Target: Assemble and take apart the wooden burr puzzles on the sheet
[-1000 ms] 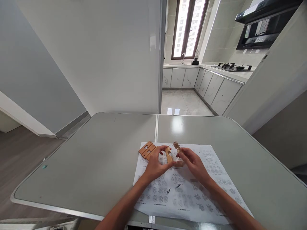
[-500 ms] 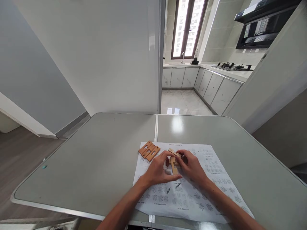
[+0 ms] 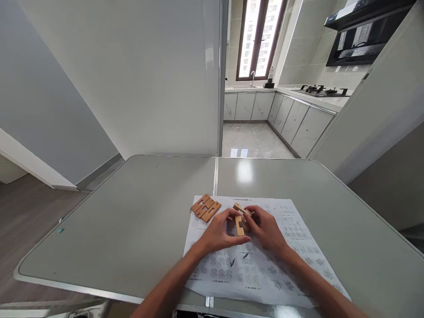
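Observation:
Both my hands meet over a printed sheet on the grey table. My left hand pinches a notched wooden puzzle piece that stands upright between thumb and fingers. My right hand is closed on a second wooden piece, which crosses the first at its top. The two pieces touch where they cross. Three flat wooden pieces lie side by side on the sheet's far left corner, a little beyond my left hand.
The table has a seam down its middle and a rounded metal edge. A white partition wall stands behind it. A kitchen with cabinets and a window lies beyond to the right.
One second ago the pieces were held up and apart. My hands brought them together low over the sheet, and the upright piece has since been turned so its notch faces me.

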Available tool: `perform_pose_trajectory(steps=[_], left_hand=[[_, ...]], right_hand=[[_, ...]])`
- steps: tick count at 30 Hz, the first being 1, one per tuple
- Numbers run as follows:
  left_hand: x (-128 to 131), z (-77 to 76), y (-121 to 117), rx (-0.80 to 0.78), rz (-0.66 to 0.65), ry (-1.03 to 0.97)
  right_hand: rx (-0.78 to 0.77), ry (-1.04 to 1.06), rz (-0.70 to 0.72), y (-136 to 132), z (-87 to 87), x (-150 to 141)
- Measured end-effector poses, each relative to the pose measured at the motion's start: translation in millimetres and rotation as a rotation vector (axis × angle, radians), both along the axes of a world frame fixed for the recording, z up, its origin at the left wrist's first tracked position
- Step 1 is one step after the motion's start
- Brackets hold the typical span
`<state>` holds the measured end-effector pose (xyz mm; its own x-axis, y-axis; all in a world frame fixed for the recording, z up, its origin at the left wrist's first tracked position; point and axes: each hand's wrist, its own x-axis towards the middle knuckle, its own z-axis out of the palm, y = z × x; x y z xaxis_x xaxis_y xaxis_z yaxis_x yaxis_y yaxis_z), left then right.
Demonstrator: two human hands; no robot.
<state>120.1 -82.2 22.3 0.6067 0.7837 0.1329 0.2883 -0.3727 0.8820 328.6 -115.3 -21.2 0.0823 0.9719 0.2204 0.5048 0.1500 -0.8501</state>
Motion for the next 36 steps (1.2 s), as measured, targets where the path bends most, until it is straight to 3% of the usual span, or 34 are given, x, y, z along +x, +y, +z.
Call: perform_pose_trajectory(steps=[5,13,21,36], left_hand=[[0,-8.6,6,0.161,0.18,0.04],[-1,-16.6,7,0.432,0.254,0.231],[3,-19.2,4,0.529,0.254,0.234],[6,-26.0,3,0.562,0.242,0.256]], right_hand=[[0.008,-0.052,-0.066,0,0.6,2],[0.015,-0.192,-0.125,-2,4.2,1],[0.032,-0.227,-0.112,-2,2.1,1],[0.058,-0.328,-0.034,-3,1.4,0]])
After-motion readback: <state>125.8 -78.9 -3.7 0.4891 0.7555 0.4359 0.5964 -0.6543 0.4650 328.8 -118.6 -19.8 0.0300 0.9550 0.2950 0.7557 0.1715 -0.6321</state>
